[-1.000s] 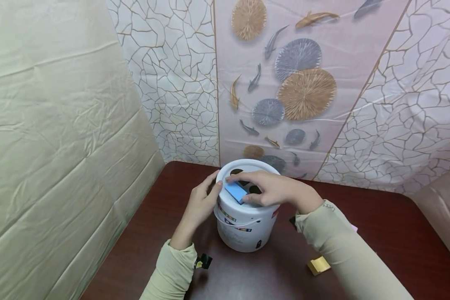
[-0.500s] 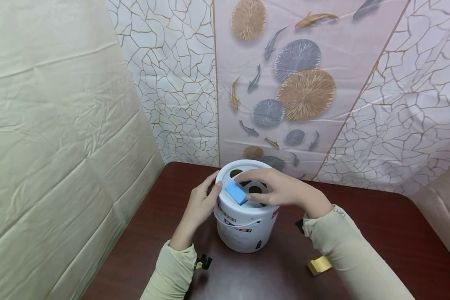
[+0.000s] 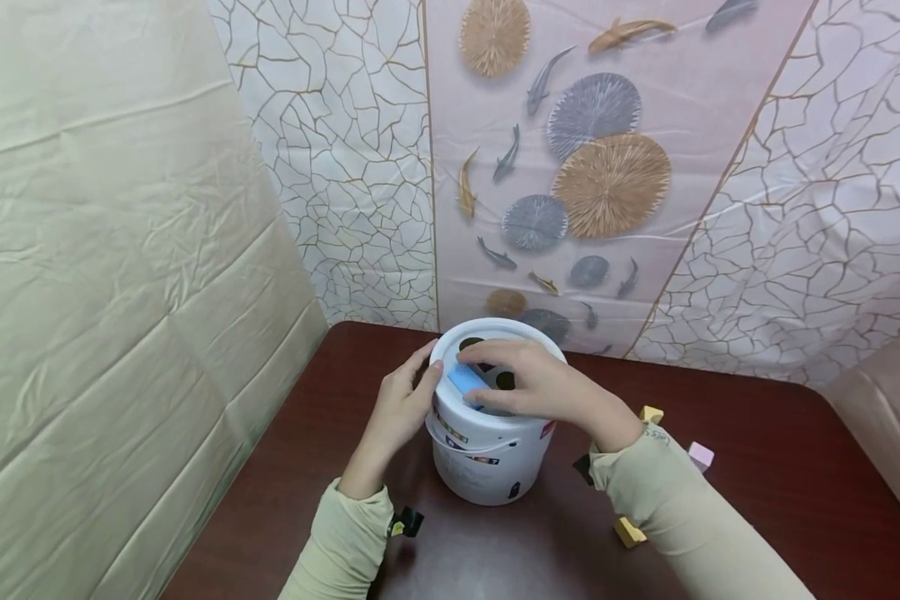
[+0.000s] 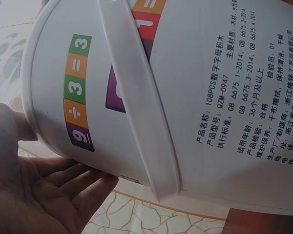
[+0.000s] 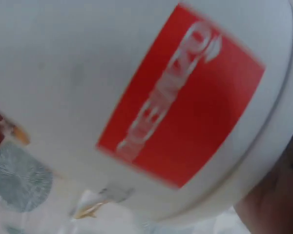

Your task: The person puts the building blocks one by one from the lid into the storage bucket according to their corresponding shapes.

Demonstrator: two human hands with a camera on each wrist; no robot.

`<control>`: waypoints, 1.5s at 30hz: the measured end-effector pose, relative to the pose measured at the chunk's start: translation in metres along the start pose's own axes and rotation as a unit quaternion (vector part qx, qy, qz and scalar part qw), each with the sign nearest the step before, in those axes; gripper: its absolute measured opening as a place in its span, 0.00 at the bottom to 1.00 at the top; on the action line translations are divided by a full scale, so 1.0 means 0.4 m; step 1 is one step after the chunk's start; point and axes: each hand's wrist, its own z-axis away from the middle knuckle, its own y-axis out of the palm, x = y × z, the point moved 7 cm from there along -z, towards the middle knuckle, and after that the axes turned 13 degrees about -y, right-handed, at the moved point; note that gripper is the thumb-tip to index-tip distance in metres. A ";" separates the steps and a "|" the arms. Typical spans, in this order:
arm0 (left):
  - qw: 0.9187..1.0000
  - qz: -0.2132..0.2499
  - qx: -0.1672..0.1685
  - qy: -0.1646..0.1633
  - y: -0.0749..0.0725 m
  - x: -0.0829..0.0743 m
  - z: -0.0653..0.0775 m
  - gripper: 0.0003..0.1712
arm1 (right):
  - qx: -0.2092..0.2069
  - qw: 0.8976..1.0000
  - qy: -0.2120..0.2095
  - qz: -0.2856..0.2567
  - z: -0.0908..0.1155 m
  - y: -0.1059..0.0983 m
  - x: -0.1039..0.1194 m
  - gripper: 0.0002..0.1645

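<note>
A white bucket [image 3: 468,479] with a lid stands upright on the dark red table, and round dark holes show in the lid. At its left side my left hand [image 3: 405,398] grips the rim, thumb on top and fingers along the wall; the left wrist view shows these fingers [image 4: 83,185] below the rim. My right hand [image 3: 528,379] is over the lid and pinches a light blue block [image 3: 465,381] between thumb and fingers. Part of the block is behind the thumb. In the right wrist view the bucket's red label [image 5: 185,102] fills the middle, blurred, with the hand mostly cut off.
Right of the bucket, partly by the right sleeve, lie a yellow block [image 3: 651,414], a pink block [image 3: 701,455] and another yellow block [image 3: 630,532]. The bucket's handle [image 4: 136,107] hangs across its front. Patterned cloth rises behind the table.
My right hand has shifted right and then back left over the lid, and the blue block has turned in its fingers. Blocks beside the right sleeve have come into view. The left hand stays put.
</note>
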 end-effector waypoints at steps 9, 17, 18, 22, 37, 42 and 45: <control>1.000 -0.004 0.006 -0.007 -0.001 0.003 0.001 0.27 | 0.004 0.998 -0.007 0.055 -0.032 0.028 0.009 0.14; 1.000 -0.001 0.002 -0.006 0.000 0.004 -0.001 0.26 | -0.055 0.998 -0.016 0.035 0.005 -0.038 0.009 0.16; 1.000 0.000 0.002 -0.006 0.001 0.004 -0.001 0.26 | -0.060 0.997 -0.014 0.035 0.013 -0.046 0.009 0.16; 1.000 -0.002 0.001 -0.007 0.002 0.004 -0.001 0.26 | -0.086 0.995 -0.006 0.044 0.056 -0.079 0.011 0.17; 1.000 0.001 -0.004 -0.002 -0.001 -0.004 0.000 0.26 | -0.160 0.960 0.195 0.120 0.436 -0.119 -0.047 0.19; 1.000 0.001 -0.001 -0.003 0.000 -0.002 0.000 0.26 | -0.129 0.958 0.222 0.131 0.546 -0.047 -0.101 0.17; 1.000 0.001 0.001 -0.005 0.001 -0.001 0.000 0.26 | -0.104 0.958 0.237 0.124 0.600 0.000 -0.132 0.17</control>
